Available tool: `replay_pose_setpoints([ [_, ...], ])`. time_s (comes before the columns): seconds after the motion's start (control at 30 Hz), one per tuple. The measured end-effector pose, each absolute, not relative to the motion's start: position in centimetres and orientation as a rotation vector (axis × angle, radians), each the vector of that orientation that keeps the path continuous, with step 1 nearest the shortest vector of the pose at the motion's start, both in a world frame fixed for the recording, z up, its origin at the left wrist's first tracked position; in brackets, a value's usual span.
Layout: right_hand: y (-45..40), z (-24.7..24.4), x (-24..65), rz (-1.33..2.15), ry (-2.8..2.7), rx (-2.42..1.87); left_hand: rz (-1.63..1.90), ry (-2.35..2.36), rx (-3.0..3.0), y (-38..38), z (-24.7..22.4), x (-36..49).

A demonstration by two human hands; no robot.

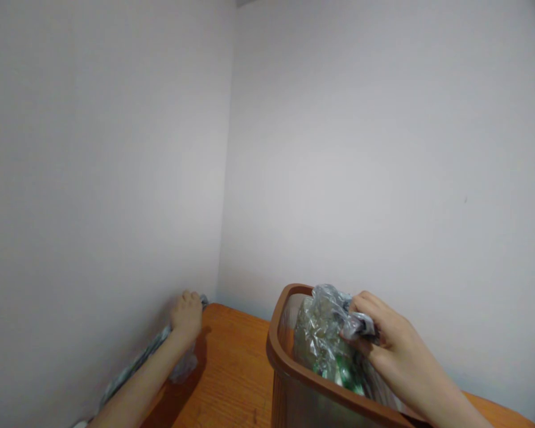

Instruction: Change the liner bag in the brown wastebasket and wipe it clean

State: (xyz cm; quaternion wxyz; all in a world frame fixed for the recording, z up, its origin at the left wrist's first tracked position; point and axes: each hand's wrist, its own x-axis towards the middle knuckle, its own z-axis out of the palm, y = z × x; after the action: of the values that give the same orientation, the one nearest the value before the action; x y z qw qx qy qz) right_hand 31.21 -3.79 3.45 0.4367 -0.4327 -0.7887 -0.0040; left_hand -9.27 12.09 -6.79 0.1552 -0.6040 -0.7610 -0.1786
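Note:
My right hand (374,333) is closed on the gathered top of a clear plastic bag (323,333), which hangs inside a brown-rimmed bin (280,351). Green and white items show through the lower part of the bag. At the left, by the wall, my left hand (187,315) is closed on a crumpled greyish plastic piece (204,301) that sticks out past its fingers. More thin plastic (183,367) hangs below that wrist, over the table.
An orange-brown wooden table (232,368) lies under the bin and reaches the corner of two pale walls. A long greyish strip (136,365) runs along the left wall behind my left forearm.

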Motion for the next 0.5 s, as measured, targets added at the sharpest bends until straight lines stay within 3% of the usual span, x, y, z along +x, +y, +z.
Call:
replay_pose_setpoints([
  [0.17, -3.7, 3.5, 31.2, 0.004, -1.963, -1.072, -0.394, -2.205, -1.619, 12.7, -6.3, -10.8],
  [0.5, -3.3, 3.3, 31.3, 0.041, -1.991, -1.118, -0.439, -2.123, -1.849, 12.4, -14.6, -12.7],
])
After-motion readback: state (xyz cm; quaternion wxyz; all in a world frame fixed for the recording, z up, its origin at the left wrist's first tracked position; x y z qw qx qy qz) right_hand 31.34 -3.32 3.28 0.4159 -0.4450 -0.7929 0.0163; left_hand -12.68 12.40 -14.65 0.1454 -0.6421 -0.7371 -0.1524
